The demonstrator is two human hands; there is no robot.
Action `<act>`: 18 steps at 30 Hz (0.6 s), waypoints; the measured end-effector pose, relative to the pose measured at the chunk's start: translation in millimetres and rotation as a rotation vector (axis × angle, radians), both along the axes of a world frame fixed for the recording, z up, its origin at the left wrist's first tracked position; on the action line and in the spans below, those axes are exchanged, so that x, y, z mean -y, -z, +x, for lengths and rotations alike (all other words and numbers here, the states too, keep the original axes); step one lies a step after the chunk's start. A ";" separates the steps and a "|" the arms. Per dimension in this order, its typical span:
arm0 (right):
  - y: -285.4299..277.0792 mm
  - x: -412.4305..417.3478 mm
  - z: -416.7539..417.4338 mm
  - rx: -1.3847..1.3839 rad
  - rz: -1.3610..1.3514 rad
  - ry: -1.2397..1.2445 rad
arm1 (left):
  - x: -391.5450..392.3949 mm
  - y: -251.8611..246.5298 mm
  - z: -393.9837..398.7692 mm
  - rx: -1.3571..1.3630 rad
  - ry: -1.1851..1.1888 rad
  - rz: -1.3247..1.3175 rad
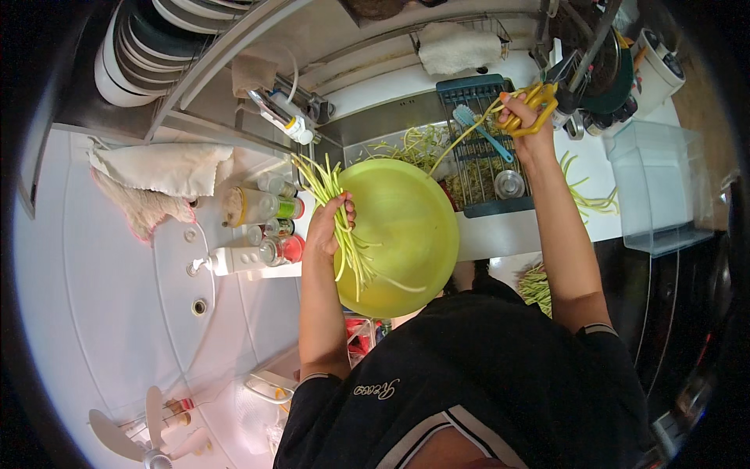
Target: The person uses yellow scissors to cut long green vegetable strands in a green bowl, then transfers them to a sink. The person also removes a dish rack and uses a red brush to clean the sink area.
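Note:
My left hand [333, 221] grips a bundle of long green stems [351, 258] over the left side of a yellow-green plastic basin [404, 228]. Up at the right, my right hand [525, 120] is closed around yellow-handled scissors [540, 108]; whether the blades are apart is not clear. One long pale stem [469, 139] runs from that hand down to the basin's rim. Leafy trimmings [416, 143] lie in the sink behind the basin. A dark drying rack [483, 208] across the sink bears a blue brush [483, 133] and a small clear glass bowl [509, 184].
Jars [284, 249] and a white pump bottle [231, 261] stand left of the basin, near the faucet [287, 120]. Loose stems [592, 199] lie on the right counter beside a clear plastic bin [656, 187]. More green stems [535, 288] are lower down, by my right side.

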State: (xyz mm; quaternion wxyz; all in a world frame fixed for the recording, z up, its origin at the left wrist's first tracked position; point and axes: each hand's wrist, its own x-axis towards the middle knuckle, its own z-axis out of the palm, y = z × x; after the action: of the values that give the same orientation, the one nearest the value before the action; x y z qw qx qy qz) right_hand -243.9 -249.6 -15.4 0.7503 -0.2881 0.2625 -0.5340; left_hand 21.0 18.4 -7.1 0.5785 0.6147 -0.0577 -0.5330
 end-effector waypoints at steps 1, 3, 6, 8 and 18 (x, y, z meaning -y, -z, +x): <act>-0.9 4.1 1.4 -0.002 -0.011 0.011 | -0.4 -0.1 -0.5 -0.004 0.006 0.003; -2.8 6.7 7.0 0.002 -0.002 0.020 | 0.8 -2.6 -4.8 -0.005 0.034 -0.002; -1.0 3.0 21.0 -0.063 -0.048 0.022 | 2.9 -2.9 -11.1 -0.023 0.067 -0.036; 4.8 -3.9 37.1 -0.199 -0.067 -0.059 | 7.0 -0.7 -11.6 -0.105 0.092 -0.098; 45.8 -65.3 72.3 -0.847 -0.366 -0.435 | 11.4 -3.8 -19.4 -0.015 0.163 -0.057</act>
State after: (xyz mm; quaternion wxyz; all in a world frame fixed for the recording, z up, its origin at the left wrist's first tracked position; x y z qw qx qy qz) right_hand -171.6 -184.3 -61.2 0.6091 -0.6540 0.3798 -0.2389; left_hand 1.6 7.0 -3.3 0.5509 0.5873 -0.1183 -0.5811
